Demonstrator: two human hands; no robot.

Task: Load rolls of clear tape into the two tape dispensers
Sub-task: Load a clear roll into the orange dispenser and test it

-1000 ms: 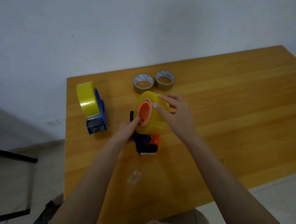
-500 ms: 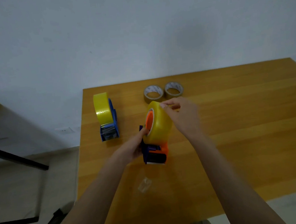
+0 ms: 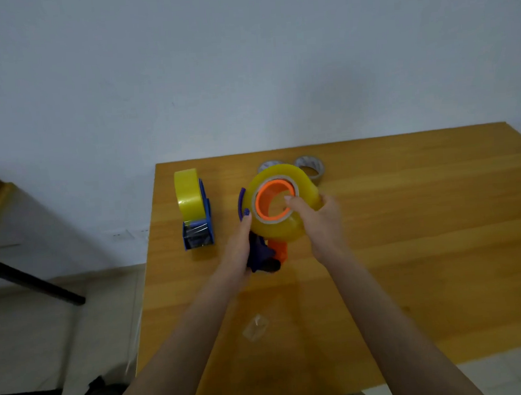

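A purple and orange tape dispenser (image 3: 265,255) is lifted off the wooden table (image 3: 409,233), tilted so its orange hub faces me. A yellowish clear tape roll (image 3: 281,231) sits on that hub. My left hand (image 3: 239,248) grips the dispenser's body from the left. My right hand (image 3: 319,221) holds the roll from the right, thumb at the hub's rim. A blue dispenser (image 3: 198,232) with its own clear roll (image 3: 187,192) stands upright to the left.
Two small brownish tape rolls (image 3: 311,166) lie at the table's back, one half hidden behind the held roll. A crumpled scrap of clear tape (image 3: 256,327) lies near the front. The table's left edge is close to the blue dispenser; a dark chair frame (image 3: 27,281) stands on the floor left.
The purple dispenser with its roll has been lifted and turned so the orange hub faces me. My right hand shifted from the roll's top to its right side.
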